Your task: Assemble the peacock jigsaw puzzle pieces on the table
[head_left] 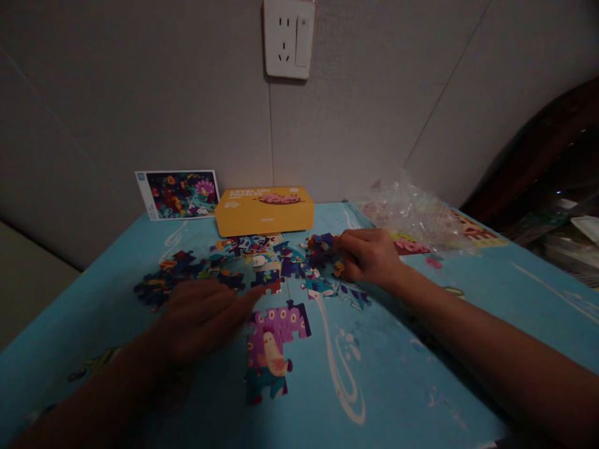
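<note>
My right hand (pixel 369 255) is at the right end of a loose heap of puzzle pieces (pixel 292 259), fingers curled and closed on a dark puzzle piece (pixel 322 249) at the heap's edge. The fingertips are partly hidden. My left hand (pixel 201 318), smeared by motion, hovers over the near left of the pieces. Its index finger points toward a piece with a red edge (pixel 271 285), and nothing shows in its grasp. Between the hands and closer to me lies a joined puzzle section (pixel 271 349), purple with a pale bird. More dark pieces (pixel 163 280) lie beyond my left hand.
A yellow puzzle box (pixel 266 212) stands against the wall, with a picture card (pixel 182 194) leaning to its left. Crumpled clear plastic (pixel 412 212) lies over printed sheets at the back right. The blue patterned tabletop (pixel 397 386) ends at the wall, below a socket (pixel 289 40).
</note>
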Demonstrator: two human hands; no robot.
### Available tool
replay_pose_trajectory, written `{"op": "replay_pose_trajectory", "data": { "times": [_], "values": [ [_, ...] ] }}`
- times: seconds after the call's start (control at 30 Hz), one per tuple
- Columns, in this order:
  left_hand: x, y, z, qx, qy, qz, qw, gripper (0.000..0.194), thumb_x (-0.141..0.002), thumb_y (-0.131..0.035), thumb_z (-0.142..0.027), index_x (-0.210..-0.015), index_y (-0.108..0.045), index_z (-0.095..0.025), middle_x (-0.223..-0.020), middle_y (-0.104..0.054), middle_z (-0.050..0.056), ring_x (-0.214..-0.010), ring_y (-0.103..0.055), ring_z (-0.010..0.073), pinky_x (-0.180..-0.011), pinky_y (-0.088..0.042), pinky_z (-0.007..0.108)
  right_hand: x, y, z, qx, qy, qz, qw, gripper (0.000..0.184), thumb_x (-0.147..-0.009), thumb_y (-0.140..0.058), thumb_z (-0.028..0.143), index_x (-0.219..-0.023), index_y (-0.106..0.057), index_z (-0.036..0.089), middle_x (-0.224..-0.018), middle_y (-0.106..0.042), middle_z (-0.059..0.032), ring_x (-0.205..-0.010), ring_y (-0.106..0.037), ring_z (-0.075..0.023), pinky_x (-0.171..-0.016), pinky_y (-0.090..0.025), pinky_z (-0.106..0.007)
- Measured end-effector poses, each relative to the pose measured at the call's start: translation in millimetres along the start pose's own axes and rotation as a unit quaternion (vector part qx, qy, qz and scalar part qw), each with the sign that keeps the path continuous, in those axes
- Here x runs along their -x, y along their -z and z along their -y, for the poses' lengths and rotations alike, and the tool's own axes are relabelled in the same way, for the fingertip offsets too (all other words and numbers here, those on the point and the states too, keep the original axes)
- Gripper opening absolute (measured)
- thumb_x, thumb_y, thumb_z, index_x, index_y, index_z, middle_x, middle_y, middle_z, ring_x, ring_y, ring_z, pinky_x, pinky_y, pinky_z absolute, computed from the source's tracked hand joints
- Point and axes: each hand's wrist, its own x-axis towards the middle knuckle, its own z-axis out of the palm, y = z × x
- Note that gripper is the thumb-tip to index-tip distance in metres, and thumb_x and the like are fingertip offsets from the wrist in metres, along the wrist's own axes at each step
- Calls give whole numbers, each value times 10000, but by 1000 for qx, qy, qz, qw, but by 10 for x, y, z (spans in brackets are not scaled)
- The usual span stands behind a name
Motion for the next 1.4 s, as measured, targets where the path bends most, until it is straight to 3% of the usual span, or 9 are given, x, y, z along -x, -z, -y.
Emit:
{"op": "replay_pose_trajectory", "data": {
  "times": [0.03, 0.13, 0.37, 0.6, 0.8, 0.93, 1.17, 1.27, 1.4],
  "values": [
    [67, -35, 85, -33, -27, -30, 999, 370, -862, -643, -78, -1179, -653, -268, -586, -622, -67, -470, -567, 100, -471, -445, 226, -8, -48, -13, 3, -11, -3, 1000, 228, -780, -446, 177, -728, -667, 176, -634, -627, -47, -518, -505, -143, -522, -336, -287],
    [206, -105, 177, -90, 0, -34, 995, 317, -873, -657, -80, -1141, -657, -248, -596, -655, -71, -484, -611, 93, -537, -501, 211, 80, -52, -12, -10, -62, 27, 998, 231, -789, -480, 161, -817, -709, 154, -733, -685, -60, -575, -581, -153, -553, -372, -274],
    [75, -217, 126, -22, -7, -33, 999, 128, -957, -575, -145, -1035, -664, -193, -636, -712, -44, -518, -652, 86, -542, -513, 188, 93, 1, 114, -22, -79, 122, 989, 210, -906, -569, 298, -990, -729, 190, -989, -707, -73, -800, -663, -192, -691, -449, -292],
    [148, -180, 197, 5, 38, -27, 999, 153, -946, -581, -179, -986, -728, -199, -668, -740, -23, -479, -641, 87, -494, -516, 178, 32, -86, 155, -14, -77, 95, 992, 196, -928, -574, 278, -972, -735, 175, -939, -727, -77, -761, -666, -184, -647, -442, -278],
    [154, -199, 223, 51, 79, 25, 995, 214, -962, -541, -189, -994, -753, -194, -764, -777, 24, -583, -714, 138, -534, -573, 223, 9, -148, 178, 3, -69, 64, 996, 224, -946, -557, 314, -980, -742, 192, -890, -727, -64, -689, -651, -164, -592, -423, -266],
    [173, -232, 220, 78, 88, 27, 993, 230, -967, -538, -216, -1019, -762, -206, -825, -789, 28, -606, -720, 131, -558, -586, 223, 7, -154, 194, -13, -61, 38, 997, 241, -953, -542, 318, -938, -744, 187, -855, -729, -64, -665, -650, -162, -599, -443, -270],
    [116, -225, 211, -12, 186, 78, 979, 239, -948, -559, -316, -883, -768, -220, -753, -737, 3, -636, -686, 153, -576, -506, 264, 55, -124, 199, -26, -66, 23, 997, 258, -952, -533, 317, -907, -737, 166, -845, -720, -68, -657, -643, -173, -600, -454, -286],
    [102, -242, 270, -57, 243, 92, 964, 258, -916, -577, -377, -919, -770, -207, -793, -705, 37, -752, -659, 204, -669, -504, 319, 75, -110, 153, -32, -90, 11, 995, 253, -944, -538, 321, -904, -734, 167, -841, -716, -70, -653, -643, -169, -609, -458, -285],
    [110, -282, 355, -82, 252, 96, 960, 299, -869, -615, -421, -1018, -751, -201, -894, -662, 71, -876, -599, 254, -806, -487, 401, 78, -104, 88, -29, -121, -2, 992, 265, -949, -538, 347, -893, -737, 181, -825, -719, -66, -658, -651, -174, -622, -454, -288]
  ]
}}
